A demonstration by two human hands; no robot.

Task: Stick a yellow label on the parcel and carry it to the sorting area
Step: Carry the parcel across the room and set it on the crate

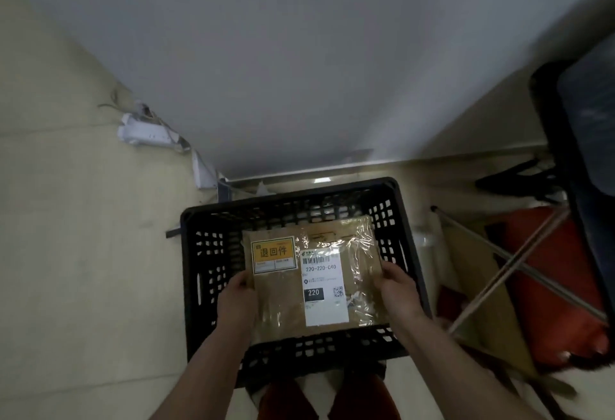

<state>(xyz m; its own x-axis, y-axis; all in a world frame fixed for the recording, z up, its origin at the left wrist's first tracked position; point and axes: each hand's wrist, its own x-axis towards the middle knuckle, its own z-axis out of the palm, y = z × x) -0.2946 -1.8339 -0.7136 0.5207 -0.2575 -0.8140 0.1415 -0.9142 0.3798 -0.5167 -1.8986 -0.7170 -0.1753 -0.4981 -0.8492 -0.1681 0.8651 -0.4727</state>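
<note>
A flat brown cardboard parcel [283, 299], taped over with clear film, is held level over a black plastic crate [194, 246] on the floor. A yellow label [273, 255] with black characters sits on its upper left corner. A white shipping label [322, 286] with a barcode and "220" lies to the right of it. My left hand [238, 296] grips the parcel's left edge, and my right hand [397, 286] grips its right edge. Whether the parcel touches the crate's bottom is hidden.
The crate stands against a grey wall [299, 70] on a pale tiled floor. A white power strip [143, 130] lies at the left by the wall. At the right are a black chair [579, 140], a red object [555, 286] and crossed metal rods [512, 266].
</note>
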